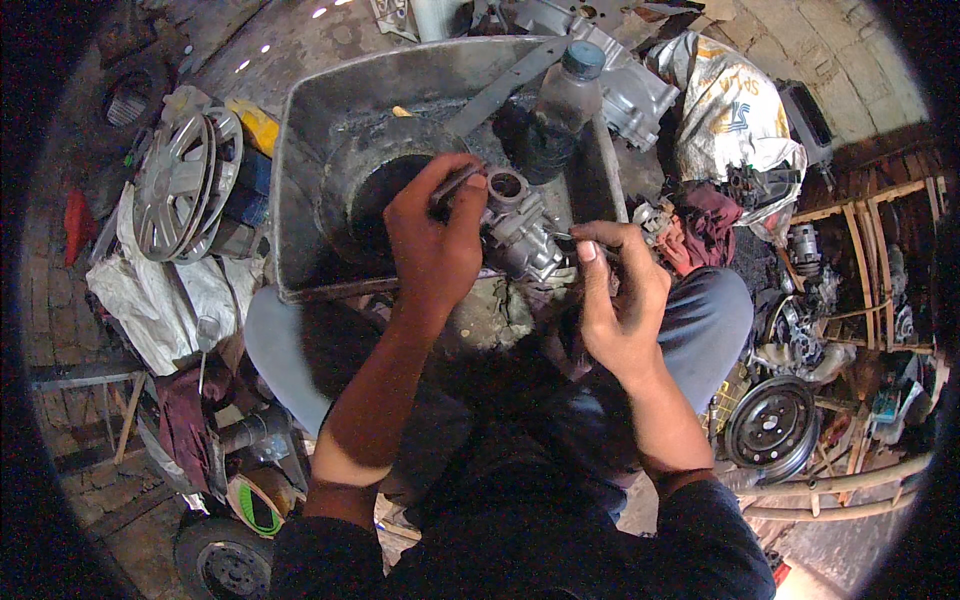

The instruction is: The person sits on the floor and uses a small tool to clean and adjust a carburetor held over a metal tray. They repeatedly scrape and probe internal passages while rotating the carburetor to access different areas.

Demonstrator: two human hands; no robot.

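Observation:
My left hand (pixel 438 232) grips a grey cast-metal part that looks like a carburetor (pixel 522 238), over the near rim of a worn dark tub (pixel 283 190). A round opening at the part's upper end faces up. Some of it is hidden behind my left fingers. Just right of the part, my right hand (pixel 628 290) is closed in a pinch, thumb against forefinger. A thin, pale, wire-like piece (pixel 562 236) sticks out from those fingertips toward the part's side; its kind is too small to make out.
Inside the tub stand a capped clear bottle (pixel 562 115) of dark liquid and a flat metal strip (pixel 508 88). Wheel covers (pixel 172 190) are stacked at left. A metal casing (pixel 632 95) and white sack (pixel 728 110) lie at far right; a black wheel rim (pixel 770 425) sits at right.

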